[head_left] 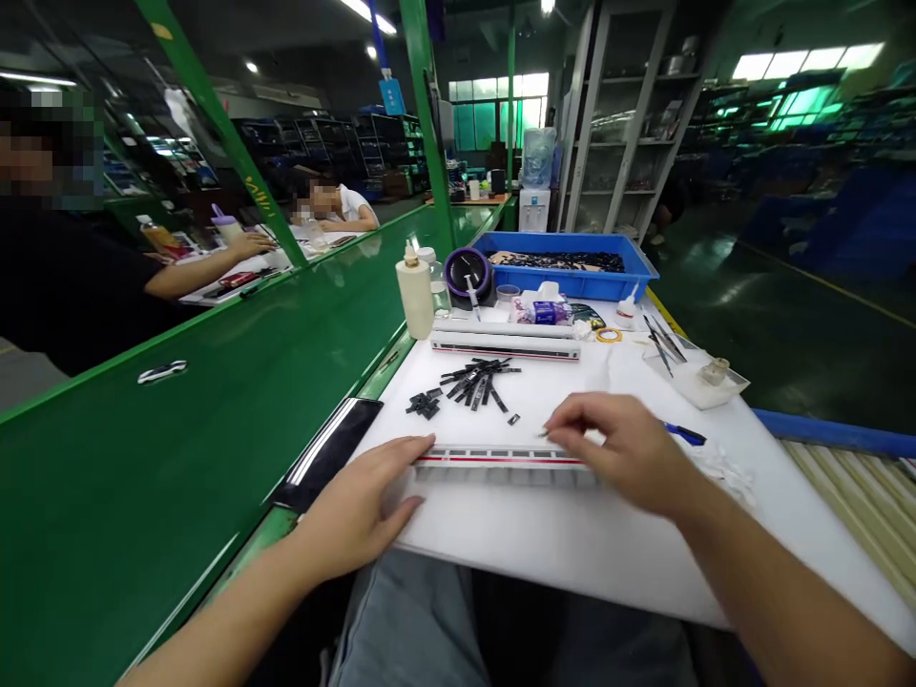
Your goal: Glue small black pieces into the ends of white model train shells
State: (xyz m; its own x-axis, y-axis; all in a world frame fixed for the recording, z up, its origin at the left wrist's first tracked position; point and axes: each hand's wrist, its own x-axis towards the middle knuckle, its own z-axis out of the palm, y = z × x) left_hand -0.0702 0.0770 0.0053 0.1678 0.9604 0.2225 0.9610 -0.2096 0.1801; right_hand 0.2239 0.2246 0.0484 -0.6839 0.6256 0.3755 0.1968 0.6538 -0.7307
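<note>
A long white strip with a red line and dark window-like squares (501, 458) lies across the near part of the white table. My left hand (372, 491) rests at its left end, thumb and fingers apart around it. Over the right end is my right hand (619, 444), its thumb and index finger pinched on something small and thin that I cannot make out. Beyond the strip lie a loose pile of thin black strips (478, 382) and a smaller heap of black pieces (424, 405). One small black piece (513, 419) lies apart, near the right fingertips.
Similar white strips (507, 347) lie farther back, before a blue bin (572, 279) of dark parts. A cream bottle (415, 296) stands at back left. Tweezers (658, 345) and a blue pen-like tool (684, 434) lie at right. Two people sit beyond the green partition (236, 363).
</note>
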